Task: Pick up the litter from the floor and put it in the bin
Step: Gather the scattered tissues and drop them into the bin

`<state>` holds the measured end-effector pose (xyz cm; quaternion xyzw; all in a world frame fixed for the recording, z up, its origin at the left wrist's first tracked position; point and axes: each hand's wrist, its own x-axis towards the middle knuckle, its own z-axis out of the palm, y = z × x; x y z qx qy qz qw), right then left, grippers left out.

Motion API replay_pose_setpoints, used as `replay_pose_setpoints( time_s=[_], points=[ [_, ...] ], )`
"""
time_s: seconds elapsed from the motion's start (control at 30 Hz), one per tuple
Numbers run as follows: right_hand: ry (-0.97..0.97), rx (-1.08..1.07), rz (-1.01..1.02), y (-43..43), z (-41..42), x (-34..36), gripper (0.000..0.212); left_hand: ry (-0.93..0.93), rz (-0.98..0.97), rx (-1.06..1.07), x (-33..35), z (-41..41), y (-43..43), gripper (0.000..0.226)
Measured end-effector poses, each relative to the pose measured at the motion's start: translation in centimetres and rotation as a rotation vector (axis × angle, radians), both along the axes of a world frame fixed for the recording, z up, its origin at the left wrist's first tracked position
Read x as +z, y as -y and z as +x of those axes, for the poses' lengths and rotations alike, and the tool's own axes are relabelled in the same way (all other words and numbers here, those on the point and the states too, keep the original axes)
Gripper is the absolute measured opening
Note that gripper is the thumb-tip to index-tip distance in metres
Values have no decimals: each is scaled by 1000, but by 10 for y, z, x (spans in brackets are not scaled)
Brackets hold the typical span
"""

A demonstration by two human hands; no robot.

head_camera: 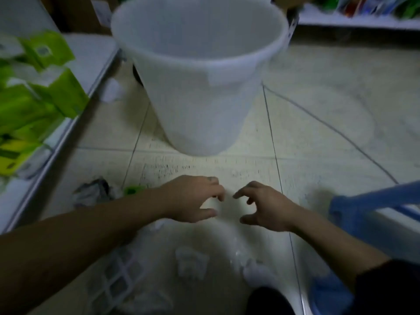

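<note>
Both of the person's hands hover low over the pale tiled floor (318, 137), just near of the tall white translucent plastic bin (197, 71), which stands upright and looks empty from here. The left hand (193, 198) and right hand (266, 208) face each other, thumbs and fingers curled apart in loose open claws, and neither has hold of anything. Most of the litter lies nearer than the hands: a soft heap of white crumpled paper and clear plastic wrap (193, 262) sits below and between the two wrists, blurred so its pieces are hard to separate. A grey crumpled wad (93, 192) with a small green scrap (133, 190) beside it lies to the left, just beyond the left forearm, so the left hand is nearer to it. Judging by this, either hand must draw back toward the body before lifting anything forward into the bin.
</note>
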<state>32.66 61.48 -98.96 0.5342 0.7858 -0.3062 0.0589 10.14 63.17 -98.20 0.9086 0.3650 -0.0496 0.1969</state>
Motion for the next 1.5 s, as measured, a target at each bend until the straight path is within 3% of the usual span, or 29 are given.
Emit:
replay_pose_setpoints(
  time_s=[0.1,0.23,0.37,0.43,0.57,0.7,0.97,1.17,1.33,1.5],
  points=[
    [121,65,-166,33,10,-40,61,-189,-186,-78,-48,-6,29,42],
    [264,182,-290,63,22,-73,57,-209,-253,-117,-89,-14,59,48],
    [290,210,-277,71,26,-88,47,-298,-322,-181,-111,-23,74,66],
    [277,201,-267,74,25,-91,41,-310,-271,-225,-118,-25,80,56],
    [269,197,-266,71,15,-97,33,-169,-293,-12,-123,-30,86,22],
    [182,235,-124,48,-14,-96,21,-145,-339,193,-110,-49,81,25],
    [-73,625,74,3,-150,-96,22,-171,-298,525,-63,-147,104,27],
    [-10,835,244,19,-208,-132,26,-146,-352,653,-78,-149,187,27],
    [-93,713,216,23,-192,-145,24,-262,-433,743,-113,-107,223,28],
    [-112,619,163,16,-164,-145,21,-160,-208,865,-129,-100,202,23]
  ],
)
